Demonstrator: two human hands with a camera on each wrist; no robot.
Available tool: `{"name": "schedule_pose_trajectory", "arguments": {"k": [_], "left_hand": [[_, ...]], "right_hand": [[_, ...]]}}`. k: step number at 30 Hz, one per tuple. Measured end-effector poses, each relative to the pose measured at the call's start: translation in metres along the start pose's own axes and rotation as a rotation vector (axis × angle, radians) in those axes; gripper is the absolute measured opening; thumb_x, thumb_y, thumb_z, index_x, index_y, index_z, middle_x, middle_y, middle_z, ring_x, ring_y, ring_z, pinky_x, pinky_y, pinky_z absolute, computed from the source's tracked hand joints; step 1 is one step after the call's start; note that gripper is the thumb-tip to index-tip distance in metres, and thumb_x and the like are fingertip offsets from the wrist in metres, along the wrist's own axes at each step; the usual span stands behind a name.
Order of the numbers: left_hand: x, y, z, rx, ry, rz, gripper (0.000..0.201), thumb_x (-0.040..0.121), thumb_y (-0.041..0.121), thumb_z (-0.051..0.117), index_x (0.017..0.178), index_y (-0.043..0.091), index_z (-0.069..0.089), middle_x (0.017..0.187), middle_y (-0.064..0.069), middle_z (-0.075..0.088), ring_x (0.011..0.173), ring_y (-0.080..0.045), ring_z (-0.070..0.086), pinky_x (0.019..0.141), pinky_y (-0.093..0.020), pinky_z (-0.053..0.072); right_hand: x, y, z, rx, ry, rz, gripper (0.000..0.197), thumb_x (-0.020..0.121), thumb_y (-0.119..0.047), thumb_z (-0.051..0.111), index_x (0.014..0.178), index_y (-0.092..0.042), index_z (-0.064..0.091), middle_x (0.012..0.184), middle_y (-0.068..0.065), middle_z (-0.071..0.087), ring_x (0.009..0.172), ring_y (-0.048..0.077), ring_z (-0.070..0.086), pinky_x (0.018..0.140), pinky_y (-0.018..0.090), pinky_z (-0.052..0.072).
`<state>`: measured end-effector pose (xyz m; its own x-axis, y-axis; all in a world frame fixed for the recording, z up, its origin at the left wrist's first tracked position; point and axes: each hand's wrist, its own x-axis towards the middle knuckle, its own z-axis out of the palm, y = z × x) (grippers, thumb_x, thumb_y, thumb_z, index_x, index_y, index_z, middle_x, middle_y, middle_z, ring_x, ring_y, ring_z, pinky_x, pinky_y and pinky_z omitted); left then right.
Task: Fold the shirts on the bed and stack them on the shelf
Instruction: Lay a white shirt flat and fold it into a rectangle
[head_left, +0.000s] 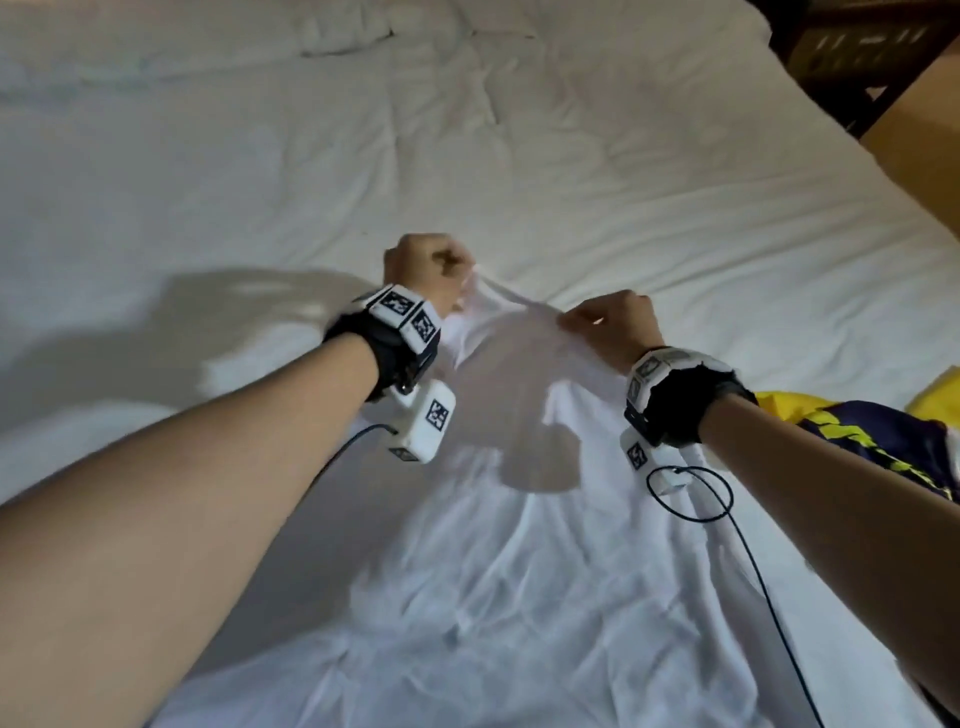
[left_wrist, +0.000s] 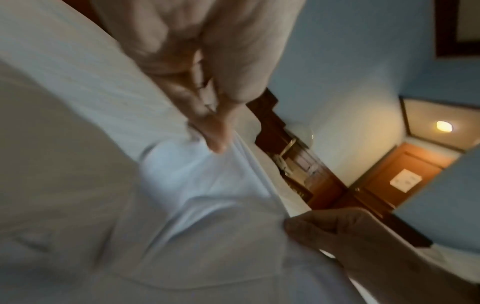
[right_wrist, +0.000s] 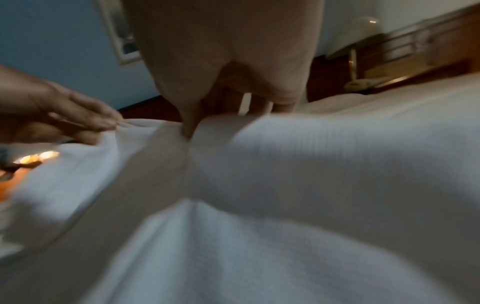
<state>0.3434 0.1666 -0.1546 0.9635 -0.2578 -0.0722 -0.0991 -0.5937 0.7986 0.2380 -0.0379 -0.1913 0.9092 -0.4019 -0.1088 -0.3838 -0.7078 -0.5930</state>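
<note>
A white shirt (head_left: 498, 561) lies spread on the white bed (head_left: 623, 182), its far edge lifted off the sheet. My left hand (head_left: 441, 270) pinches that edge at the left, fingers curled round the cloth (left_wrist: 207, 131). My right hand (head_left: 597, 317) pinches the same edge a short way to the right, thumb and fingers closed on the fabric (right_wrist: 189, 129). The stretch of shirt between the two hands hangs taut above the bed. In the left wrist view the right hand (left_wrist: 337, 232) shows lower right; in the right wrist view the left hand (right_wrist: 64, 115) shows at the left.
A yellow and dark blue garment (head_left: 872, 431) lies crumpled at the bed's right edge. Dark wooden furniture (head_left: 857, 57) stands past the bed's far right corner. Wrist camera cables (head_left: 727, 499) hang under both wrists. The far half of the bed holds only rumpled sheet.
</note>
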Motion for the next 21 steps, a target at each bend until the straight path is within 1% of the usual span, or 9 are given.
{"name": "schedule_pose_trajectory", "arguments": {"k": [2, 3, 5, 7, 11, 14, 16, 18, 21], "left_hand": [[-0.004, -0.001, 0.004, -0.064, -0.068, 0.129, 0.042, 0.083, 0.010, 0.074, 0.122, 0.020, 0.065, 0.112, 0.000, 0.065, 0.094, -0.005, 0.062, 0.084, -0.013, 0.048], [-0.010, -0.011, 0.004, 0.003, -0.100, 0.147, 0.051, 0.082, 0.013, 0.075, 0.130, 0.020, 0.059, 0.119, 0.001, 0.063, 0.105, -0.010, 0.060, 0.091, -0.016, 0.044], [-0.029, -0.049, -0.010, 0.175, -0.106, 0.116, 0.053, 0.081, 0.020, 0.073, 0.132, 0.021, 0.057, 0.127, -0.004, 0.062, 0.116, -0.021, 0.059, 0.097, -0.025, 0.042], [-0.054, -0.100, -0.043, 0.308, -0.078, 0.032, 0.048, 0.080, 0.027, 0.071, 0.126, 0.023, 0.060, 0.125, -0.005, 0.063, 0.117, -0.026, 0.057, 0.098, -0.034, 0.045], [-0.099, -0.182, -0.141, 0.617, -0.105, -0.193, 0.045, 0.065, 0.051, 0.061, 0.106, 0.031, 0.061, 0.109, 0.006, 0.066, 0.110, -0.025, 0.059, 0.093, -0.041, 0.045], [-0.118, -0.218, -0.199, 0.835, -0.428, -0.321, 0.061, 0.063, 0.055, 0.057, 0.120, 0.033, 0.053, 0.116, -0.001, 0.066, 0.107, -0.027, 0.062, 0.088, -0.034, 0.046], [-0.120, -0.235, -0.227, 0.797, -0.588, -0.308, 0.075, 0.061, 0.057, 0.061, 0.130, 0.028, 0.055, 0.122, -0.004, 0.065, 0.111, -0.026, 0.061, 0.086, -0.030, 0.046], [-0.115, -0.244, -0.252, 0.692, -0.548, -0.274, 0.076, 0.051, 0.065, 0.060, 0.111, 0.019, 0.070, 0.103, -0.006, 0.072, 0.099, -0.026, 0.067, 0.077, -0.029, 0.047], [-0.105, -0.252, -0.288, 0.654, -0.369, -0.292, 0.044, 0.061, 0.054, 0.080, 0.083, 0.016, 0.076, 0.080, -0.007, 0.073, 0.080, -0.026, 0.068, 0.066, -0.029, 0.045]], "right_hand": [[0.009, 0.003, 0.007, -0.010, 0.086, 0.144, 0.017, 0.088, -0.023, 0.062, 0.100, -0.017, 0.073, 0.103, 0.011, 0.071, 0.107, 0.032, 0.058, 0.088, 0.033, 0.045], [0.009, 0.003, 0.014, -0.028, 0.104, 0.210, 0.023, 0.091, -0.020, 0.058, 0.112, -0.014, 0.067, 0.118, 0.014, 0.065, 0.115, 0.035, 0.053, 0.092, 0.035, 0.041], [0.003, -0.002, 0.029, -0.044, 0.108, 0.239, 0.043, 0.092, -0.017, 0.055, 0.133, -0.011, 0.048, 0.141, 0.017, 0.044, 0.125, 0.039, 0.043, 0.100, 0.041, 0.036], [-0.010, -0.018, 0.049, -0.091, 0.121, 0.064, 0.060, 0.085, -0.015, 0.060, 0.141, -0.011, 0.039, 0.149, 0.018, 0.031, 0.130, 0.040, 0.036, 0.107, 0.047, 0.033], [-0.035, -0.072, 0.101, -0.157, 0.061, -0.384, 0.057, 0.075, -0.014, 0.061, 0.131, -0.012, 0.051, 0.143, 0.016, 0.043, 0.132, 0.036, 0.038, 0.111, 0.054, 0.028], [-0.052, -0.124, 0.140, -0.171, -0.171, -0.458, 0.044, 0.084, -0.022, 0.060, 0.128, -0.019, 0.055, 0.130, 0.003, 0.058, 0.129, 0.024, 0.046, 0.117, 0.054, 0.010], [-0.062, -0.157, 0.162, -0.204, -0.357, -0.450, 0.046, 0.089, -0.034, 0.059, 0.133, -0.022, 0.051, 0.126, -0.001, 0.062, 0.128, 0.020, 0.045, 0.119, 0.049, 0.007], [-0.068, -0.186, 0.178, -0.289, -0.484, -0.432, 0.049, 0.088, -0.043, 0.058, 0.133, -0.026, 0.050, 0.126, 0.001, 0.061, 0.127, 0.023, 0.044, 0.114, 0.047, 0.020], [-0.070, -0.218, 0.192, -0.362, -0.502, -0.365, 0.026, 0.089, -0.034, 0.051, 0.112, -0.028, 0.059, 0.114, 0.004, 0.063, 0.115, 0.027, 0.053, 0.098, 0.044, 0.034]]}}
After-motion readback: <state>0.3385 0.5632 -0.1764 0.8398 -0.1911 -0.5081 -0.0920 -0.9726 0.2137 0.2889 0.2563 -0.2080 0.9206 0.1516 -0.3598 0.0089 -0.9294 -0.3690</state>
